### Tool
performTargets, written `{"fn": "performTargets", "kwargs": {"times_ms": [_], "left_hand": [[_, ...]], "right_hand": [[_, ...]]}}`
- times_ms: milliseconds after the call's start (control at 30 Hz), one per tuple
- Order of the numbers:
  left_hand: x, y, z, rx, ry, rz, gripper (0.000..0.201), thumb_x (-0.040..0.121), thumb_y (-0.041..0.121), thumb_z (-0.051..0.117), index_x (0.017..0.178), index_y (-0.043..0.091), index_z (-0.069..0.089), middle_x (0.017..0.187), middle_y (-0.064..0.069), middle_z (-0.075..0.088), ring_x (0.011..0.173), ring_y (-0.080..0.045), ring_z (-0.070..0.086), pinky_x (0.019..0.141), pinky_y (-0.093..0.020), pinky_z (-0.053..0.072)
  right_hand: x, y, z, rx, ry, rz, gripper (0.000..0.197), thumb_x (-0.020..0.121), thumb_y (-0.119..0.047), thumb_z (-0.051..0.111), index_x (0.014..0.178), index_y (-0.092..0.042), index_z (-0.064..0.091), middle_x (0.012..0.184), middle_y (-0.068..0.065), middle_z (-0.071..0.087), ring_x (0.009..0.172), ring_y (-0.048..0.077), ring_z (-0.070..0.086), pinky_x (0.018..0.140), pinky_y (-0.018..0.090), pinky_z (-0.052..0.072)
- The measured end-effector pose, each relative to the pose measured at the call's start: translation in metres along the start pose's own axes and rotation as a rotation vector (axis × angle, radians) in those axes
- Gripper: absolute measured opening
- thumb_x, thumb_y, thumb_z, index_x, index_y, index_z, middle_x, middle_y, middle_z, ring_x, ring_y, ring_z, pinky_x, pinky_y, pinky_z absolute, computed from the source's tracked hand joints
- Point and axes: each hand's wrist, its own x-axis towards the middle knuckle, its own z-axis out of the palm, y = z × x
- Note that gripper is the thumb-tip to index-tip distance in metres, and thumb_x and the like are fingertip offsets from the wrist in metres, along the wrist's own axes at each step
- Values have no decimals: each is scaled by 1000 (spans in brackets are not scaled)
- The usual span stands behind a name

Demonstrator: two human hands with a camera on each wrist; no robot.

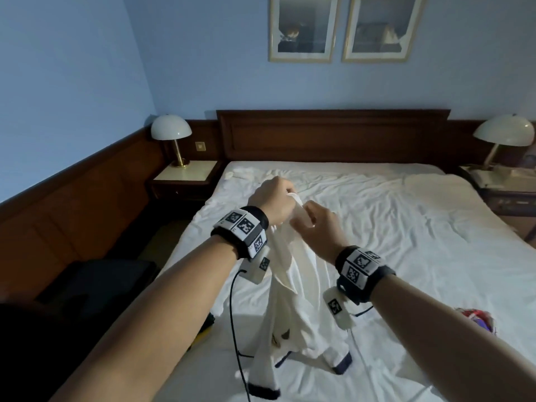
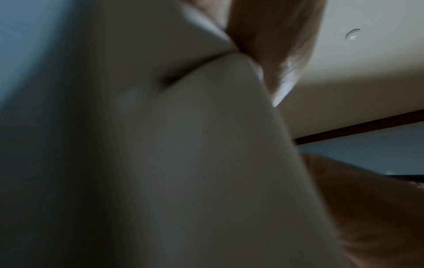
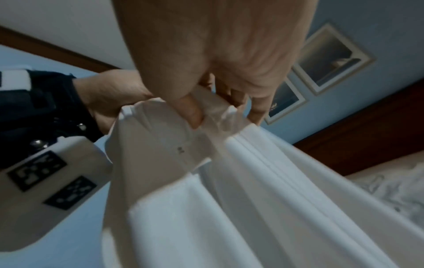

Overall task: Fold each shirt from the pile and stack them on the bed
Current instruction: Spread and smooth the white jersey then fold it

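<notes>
A white shirt (image 1: 293, 288) with dark navy cuffs and hem hangs in the air above the bed (image 1: 406, 233), bunched at its top. My left hand (image 1: 275, 201) grips the top of the fabric. My right hand (image 1: 316, 224), close beside it, pinches the shirt's upper edge; in the right wrist view the right hand (image 3: 206, 101) has thumb and fingers closed on the shirt (image 3: 218, 190). Blurred white shirt cloth (image 2: 160, 163) fills most of the left wrist view. The shirt's lower end touches the sheet near the front edge.
A colourful heap of clothes (image 1: 478, 319) lies at the bed's right edge. White cloth (image 1: 240, 173) sits near the headboard (image 1: 333, 134) at the left. Nightstands with lamps (image 1: 171, 132) (image 1: 503, 132) flank the bed. A dark chair (image 1: 95, 282) stands at the left.
</notes>
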Motion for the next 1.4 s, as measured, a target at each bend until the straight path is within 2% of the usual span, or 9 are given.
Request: {"fn": "performTargets", "kwargs": {"times_ms": [133,300,500,633,733,933,1033,1233,1400], "left_hand": [[8,-6,-16,-58,15,-7,22,85,12,52,64,17,58,72,-2,61,79,-34,60,60,-32,36],[16,-16,-34,-88,68,-58,19,83,9,44,76,5,61,75,-12,63,75,-39,57,63,-36,42],[33,-56,-69,-199,342,-182,32,87,1,41,57,12,41,81,-31,62,94,-48,64,65,-43,42],[42,-108,-89,-216,465,-382,28,96,12,45,96,-1,71,111,-26,70,109,-43,66,92,-47,54],[40,-148,-93,-207,482,-583,40,100,17,46,133,0,61,135,-24,62,124,-42,60,105,-48,50],[33,-187,-64,-212,364,-767,35,103,10,46,130,-5,62,132,-27,63,118,-46,62,100,-52,53],[24,-181,-50,-245,376,-767,34,102,8,47,127,-3,66,132,-26,63,122,-45,60,104,-49,49],[34,-183,-30,-268,346,-793,35,101,8,47,131,-4,61,133,-27,62,119,-45,61,98,-48,52],[52,-179,-20,-378,228,-820,23,97,5,48,111,-8,60,101,-32,68,80,-46,73,76,-55,62]], "right_hand": [[-3,20,9,92,58,140,15,95,-24,63,81,-20,64,73,-1,69,65,16,63,58,28,47],[-9,24,9,259,215,179,36,98,-31,66,69,-16,51,59,-7,46,51,7,36,51,27,34],[-27,77,1,-316,-41,321,31,93,-23,66,65,-22,53,62,-4,53,78,33,63,63,31,35],[-37,113,-28,-367,31,592,19,88,-4,56,89,-11,74,89,17,71,88,37,63,70,32,44],[-34,131,-55,-241,178,748,20,90,-2,54,103,0,70,103,25,70,92,39,65,76,42,54],[-3,120,-82,236,574,836,32,90,7,48,101,-11,72,115,22,64,95,44,66,66,52,63],[6,118,-96,229,716,799,38,88,0,52,117,-12,74,121,15,70,104,33,67,91,40,59],[18,132,-116,280,790,797,41,94,-3,52,129,-15,68,130,10,65,110,26,63,95,28,51],[30,162,-127,109,420,897,25,91,-17,68,97,7,74,93,25,75,66,29,67,48,22,56]]}}
